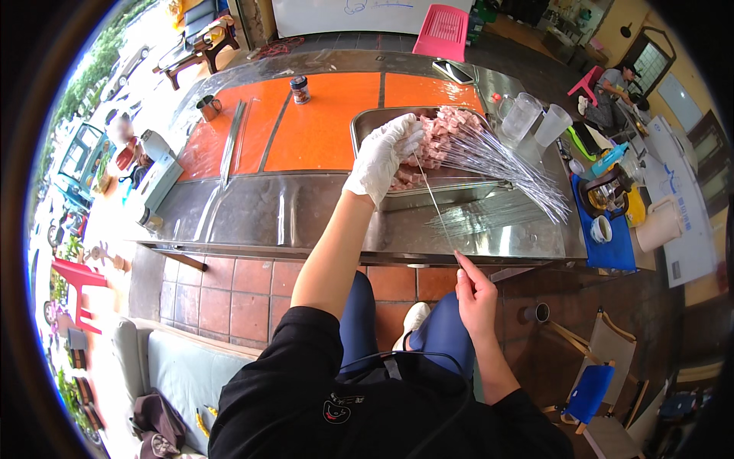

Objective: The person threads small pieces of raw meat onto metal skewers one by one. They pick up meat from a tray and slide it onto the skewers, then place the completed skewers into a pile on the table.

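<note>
My left hand (385,158), in a white glove, is over the near side of a metal tray (367,117), its fingers closed around the upper end of a thin metal skewer (433,201). Whether a piece of meat is inside those fingers is hidden. My bare right hand (477,295) pinches the skewer's lower end just off the table's near edge. Cubes of raw meat (447,129) are heaped in the tray, many in rows on skewers. A bundle of metal skewers (533,178) fans out from the meat over the tray's right side.
More skewers (232,140) lie on the orange mat (321,137) at left, near a metal mug (209,108) and a small jar (299,90). A phone (453,72) lies behind the tray. Plastic jugs (520,116) and a glass teapot (605,192) stand at right. People sit farther off.
</note>
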`<state>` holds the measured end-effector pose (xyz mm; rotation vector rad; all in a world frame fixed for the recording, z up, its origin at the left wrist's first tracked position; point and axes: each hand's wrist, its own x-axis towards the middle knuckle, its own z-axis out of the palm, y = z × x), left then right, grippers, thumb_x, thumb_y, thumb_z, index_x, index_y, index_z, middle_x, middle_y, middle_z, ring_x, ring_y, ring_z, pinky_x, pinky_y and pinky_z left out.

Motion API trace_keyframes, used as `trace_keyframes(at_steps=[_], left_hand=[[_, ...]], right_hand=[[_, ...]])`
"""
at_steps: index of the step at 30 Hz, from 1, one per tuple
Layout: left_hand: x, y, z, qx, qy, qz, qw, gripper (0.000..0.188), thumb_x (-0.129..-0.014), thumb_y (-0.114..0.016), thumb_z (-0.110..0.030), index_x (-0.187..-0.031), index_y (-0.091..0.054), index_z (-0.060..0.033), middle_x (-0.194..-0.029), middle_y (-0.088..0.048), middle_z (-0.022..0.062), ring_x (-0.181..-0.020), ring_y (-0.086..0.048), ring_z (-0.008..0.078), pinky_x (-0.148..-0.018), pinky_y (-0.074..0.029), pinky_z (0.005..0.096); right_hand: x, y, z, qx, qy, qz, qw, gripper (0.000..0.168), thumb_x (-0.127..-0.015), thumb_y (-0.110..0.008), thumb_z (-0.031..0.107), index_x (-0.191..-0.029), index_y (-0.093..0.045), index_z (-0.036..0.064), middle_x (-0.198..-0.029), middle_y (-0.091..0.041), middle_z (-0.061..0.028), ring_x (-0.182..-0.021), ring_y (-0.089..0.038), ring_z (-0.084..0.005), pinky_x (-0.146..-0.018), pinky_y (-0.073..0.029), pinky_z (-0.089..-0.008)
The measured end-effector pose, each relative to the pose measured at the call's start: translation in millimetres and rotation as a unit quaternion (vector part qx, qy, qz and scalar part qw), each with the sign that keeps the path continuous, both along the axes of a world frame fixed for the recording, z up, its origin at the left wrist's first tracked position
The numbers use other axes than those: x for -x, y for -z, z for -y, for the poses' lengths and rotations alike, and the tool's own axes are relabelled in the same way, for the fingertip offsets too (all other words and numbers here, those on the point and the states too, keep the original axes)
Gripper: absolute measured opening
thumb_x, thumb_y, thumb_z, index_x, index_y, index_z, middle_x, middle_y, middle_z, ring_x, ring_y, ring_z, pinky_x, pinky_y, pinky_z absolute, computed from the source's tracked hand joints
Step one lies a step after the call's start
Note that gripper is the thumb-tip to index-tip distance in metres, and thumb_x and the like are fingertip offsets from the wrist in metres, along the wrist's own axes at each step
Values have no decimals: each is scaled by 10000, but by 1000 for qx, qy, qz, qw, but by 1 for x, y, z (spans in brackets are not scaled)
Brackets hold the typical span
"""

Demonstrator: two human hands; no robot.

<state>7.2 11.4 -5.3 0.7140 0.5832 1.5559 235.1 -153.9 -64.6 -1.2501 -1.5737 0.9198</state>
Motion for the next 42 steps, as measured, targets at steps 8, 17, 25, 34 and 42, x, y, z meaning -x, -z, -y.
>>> trace_keyframes(at_steps=[8,17,25,34,42], left_hand=[[1,5,1,-7,-7,-6,1000,293,-889,-587,-214,-1096,-593,-7,-1062,-617,88,-996,-585,178,-879,-464,283],[3,7,-4,12,0,-27,1000,264,-882,-599,-207,-1051,-612,-5,-988,-637,82,-934,-609,168,-813,-485,273],[5,11,-7,-5,27,69,997,422,-900,-553,-97,-1269,-407,45,-1027,-618,153,-918,-625,205,-789,-510,263],[-1,5,0,-4,45,26,999,442,-912,-550,-173,-1271,-408,41,-1036,-618,137,-954,-609,212,-863,-473,304],[39,-59,-6,-43,-89,-320,942,395,-851,-631,-187,-1167,-520,22,-1088,-605,99,-937,-606,197,-864,-459,291]], right_hand=[[-1,-11,-5,47,2,-65,997,194,-925,-484,57,-1053,-613,-12,-645,-555,-4,-531,-473,-48,-486,-373,-193],[0,-21,-13,59,68,-78,993,164,-881,-565,52,-1002,-649,-20,-778,-683,-77,-505,-498,-30,-456,-397,-172],[5,-11,-18,74,27,-109,991,182,-893,-552,69,-1025,-634,-26,-795,-677,-87,-458,-424,-17,-419,-340,-166],[8,-9,-27,138,-32,-155,978,186,-915,-511,79,-1032,-607,-29,-764,-651,-84,-450,-378,-11,-409,-302,-157],[-18,-26,-27,109,14,-184,977,179,-908,-527,76,-1033,-605,-25,-737,-640,-51,-455,-317,15,-412,-240,-158]])
